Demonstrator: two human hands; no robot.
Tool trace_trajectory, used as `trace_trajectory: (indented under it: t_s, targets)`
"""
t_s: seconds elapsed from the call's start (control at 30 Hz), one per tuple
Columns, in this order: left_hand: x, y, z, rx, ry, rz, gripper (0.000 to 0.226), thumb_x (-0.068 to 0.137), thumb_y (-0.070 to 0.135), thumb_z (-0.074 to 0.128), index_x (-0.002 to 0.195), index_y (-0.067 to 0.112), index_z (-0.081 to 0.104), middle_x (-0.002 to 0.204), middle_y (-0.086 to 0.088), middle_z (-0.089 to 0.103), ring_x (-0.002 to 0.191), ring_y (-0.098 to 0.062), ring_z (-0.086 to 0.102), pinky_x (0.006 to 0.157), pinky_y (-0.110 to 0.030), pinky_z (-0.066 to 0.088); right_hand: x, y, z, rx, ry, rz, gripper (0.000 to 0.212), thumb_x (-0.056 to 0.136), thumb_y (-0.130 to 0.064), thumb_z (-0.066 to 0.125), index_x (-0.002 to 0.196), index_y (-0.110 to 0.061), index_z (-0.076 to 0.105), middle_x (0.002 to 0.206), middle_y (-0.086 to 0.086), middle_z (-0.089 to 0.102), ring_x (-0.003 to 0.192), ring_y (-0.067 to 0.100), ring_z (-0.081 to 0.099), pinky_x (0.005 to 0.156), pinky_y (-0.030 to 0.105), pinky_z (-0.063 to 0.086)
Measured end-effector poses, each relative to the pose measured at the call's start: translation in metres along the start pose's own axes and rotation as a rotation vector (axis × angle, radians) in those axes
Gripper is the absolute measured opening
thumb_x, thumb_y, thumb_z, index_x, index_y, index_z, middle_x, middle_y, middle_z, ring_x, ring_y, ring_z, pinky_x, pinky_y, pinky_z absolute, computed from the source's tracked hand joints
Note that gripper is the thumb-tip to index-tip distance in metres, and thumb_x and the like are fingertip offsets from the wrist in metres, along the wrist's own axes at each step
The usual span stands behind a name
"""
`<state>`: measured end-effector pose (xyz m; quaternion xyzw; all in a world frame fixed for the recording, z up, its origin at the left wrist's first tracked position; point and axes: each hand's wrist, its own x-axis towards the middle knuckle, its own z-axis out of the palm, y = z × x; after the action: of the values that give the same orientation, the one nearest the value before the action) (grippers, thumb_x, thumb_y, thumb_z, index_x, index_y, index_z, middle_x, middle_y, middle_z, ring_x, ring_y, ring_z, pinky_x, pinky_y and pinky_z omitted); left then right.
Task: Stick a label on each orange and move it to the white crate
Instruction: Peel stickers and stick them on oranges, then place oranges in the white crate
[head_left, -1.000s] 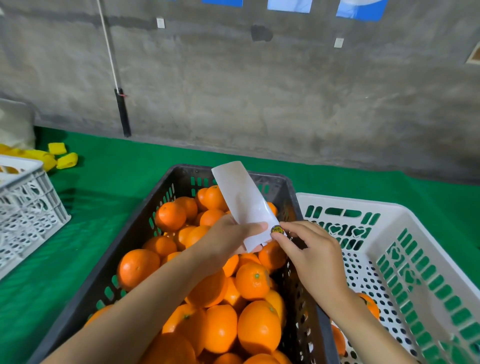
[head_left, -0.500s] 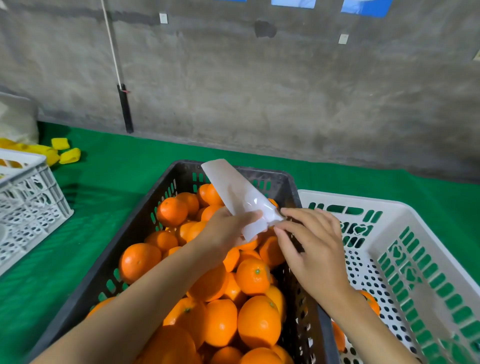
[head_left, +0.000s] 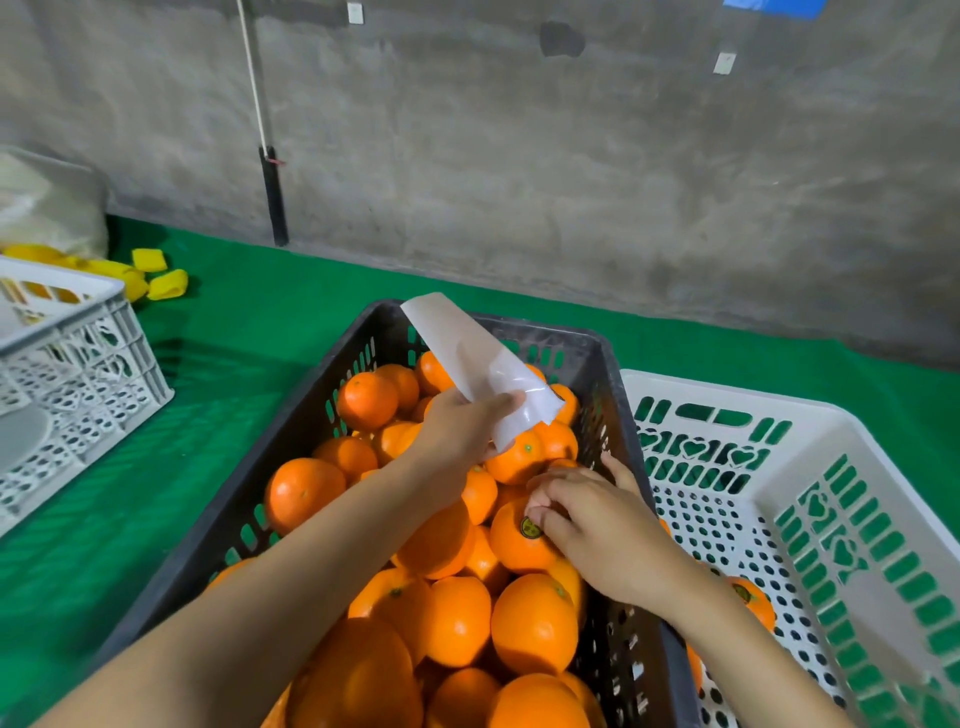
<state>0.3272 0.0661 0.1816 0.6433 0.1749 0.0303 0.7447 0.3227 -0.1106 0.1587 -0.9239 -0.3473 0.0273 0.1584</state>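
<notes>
- Head view: the labelled orange (head_left: 511, 548) sits in the top layer of the black crate (head_left: 332, 410), near that crate's 3 o'clock wall.
- A round dark label (head_left: 530, 528) is on its upper face, facing the camera.
- Right hand (head_left: 597, 530): covers the orange from its 3 o'clock side, with fingers curled over the top and one fingertip at the label's edge. It reads as a partial grasp. The palm side is hidden, so I can't tell how firm it is.
- Key relation: the white crate (head_left: 857, 431) lies at 3 o'clock from that orange, touching or just beside the black crate. Only the black crate's side wall stands between fruit and target.
- The right hand is the nearer one to both the orange and the white crate, so the transfer looks like its job: lift, clear the wall, carry toward 3 o'clock.
- The orange is round, so there is no long axis to align.
- Left hand (head_left: 457, 431): at about 11 o'clock from the labelled orange, above the fruit pile. It pinches the white label backing sheet (head_left: 483, 374) between thumb and fingers.
- The sheet's long axis runs roughly 11 to 5 o'clock, with the free end up and away.
- The white crate holds at least one other orange (head_left: 753, 603) at its near side. The rest of its visible floor looks open, so there is room to drop.
- Both crates stand on the green-covered bench (head_left: 234, 322).
- Risk, as I judge it: neighbouring oranges press close on the 9 and 6 o'clock sides, so lifting could roll them.
</notes>
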Motion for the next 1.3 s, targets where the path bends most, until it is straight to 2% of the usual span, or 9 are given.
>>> trace_trajectory:
  t_s: [0.2,0.47,0.63,0.77,0.87,0.97,1.1,1.2,1.3]
  targets:
    - [-0.002,0.001,0.0,0.034,-0.018,0.032,0.045,0.093,0.029,0.068,0.134,0.014,0.055,0.122,-0.007,0.065,0.114,-0.027,0.06,0.1,-0.046,0.052,0.0,0.001,0.001,0.039,-0.015,-0.004,0.016,0.099,-0.039,0.047,0.094,-0.038,0.063,0.101,-0.028,0.062,0.105,-0.01,0.048,0.118,0.032,-0.008]
    - [-0.003,0.001,0.001,0.08,-0.029,0.044,0.046,0.093,0.033,0.067,0.134,0.019,0.053,0.122,-0.003,0.064,0.113,-0.024,0.06,0.098,-0.04,0.052,-0.001,0.0,0.003,0.04,-0.003,0.038,0.014,0.097,-0.039,0.055,0.107,-0.046,0.062,0.114,-0.027,0.063,0.115,-0.002,0.049,0.12,0.034,0.003]
    - [-0.004,0.002,0.004,0.074,-0.026,0.03,0.048,0.092,0.032,0.068,0.136,0.019,0.053,0.125,-0.004,0.064,0.115,-0.027,0.06,0.101,-0.046,0.051,0.007,-0.002,-0.001,0.07,-0.051,0.039,0.013,0.093,-0.039,0.061,0.105,-0.043,0.062,0.106,-0.026,0.058,0.104,0.001,0.05,0.114,0.038,0.024]
    - [-0.003,0.001,0.003,0.087,-0.013,0.024,0.046,0.092,0.033,0.068,0.133,0.02,0.053,0.124,-0.002,0.063,0.112,-0.026,0.061,0.097,-0.042,0.054,0.015,-0.003,-0.003,0.146,-0.168,0.065,0.014,0.088,-0.035,0.065,0.101,-0.039,0.062,0.111,-0.022,0.051,0.107,0.008,0.052,0.104,0.045,0.04]
    - [-0.003,0.001,0.003,0.095,0.001,0.034,0.041,0.092,0.033,0.068,0.129,0.021,0.055,0.118,0.001,0.064,0.106,-0.022,0.061,0.088,-0.033,0.055,0.018,0.0,-0.003,0.255,-0.192,0.106,0.041,0.081,-0.032,0.07,0.115,-0.046,0.053,0.107,-0.022,0.052,0.097,0.007,0.057,0.088,0.039,0.052]
    - [-0.003,0.001,0.003,0.076,-0.007,0.024,0.044,0.092,0.032,0.069,0.131,0.02,0.055,0.118,0.0,0.065,0.11,-0.023,0.061,0.097,-0.042,0.054,0.018,0.002,-0.002,0.307,-0.24,0.122,0.072,0.079,-0.033,0.068,0.135,-0.058,0.029,0.107,-0.02,0.049,0.089,0.009,0.059,0.074,0.033,0.055]
    - [-0.003,0.002,0.004,0.071,0.012,0.012,0.037,0.09,0.033,0.07,0.122,0.026,0.053,0.119,0.003,0.062,0.11,-0.022,0.059,0.095,-0.038,0.054,0.021,0.005,0.002,0.207,-0.292,0.073,0.047,0.094,-0.022,0.052,0.134,-0.046,0.051,0.128,-0.023,0.038,0.121,0.005,0.043,0.099,0.027,0.044]
    - [-0.002,0.001,0.004,0.07,0.013,0.007,0.039,0.091,0.032,0.07,0.125,0.025,0.053,0.122,0.002,0.062,0.112,-0.023,0.058,0.096,-0.039,0.054,0.021,0.006,0.003,0.22,-0.295,0.076,0.045,0.098,-0.013,0.042,0.128,-0.043,0.059,0.132,-0.021,0.038,0.126,0.004,0.039,0.103,0.024,0.039]
    - [-0.002,0.001,0.004,0.068,0.009,0.006,0.044,0.091,0.032,0.07,0.129,0.023,0.053,0.125,0.0,0.062,0.113,-0.024,0.058,0.097,-0.04,0.053,0.021,0.005,0.007,0.208,-0.244,0.077,0.035,0.102,-0.025,0.043,0.13,-0.041,0.057,0.133,-0.02,0.04,0.127,0.005,0.039,0.105,0.026,0.038]
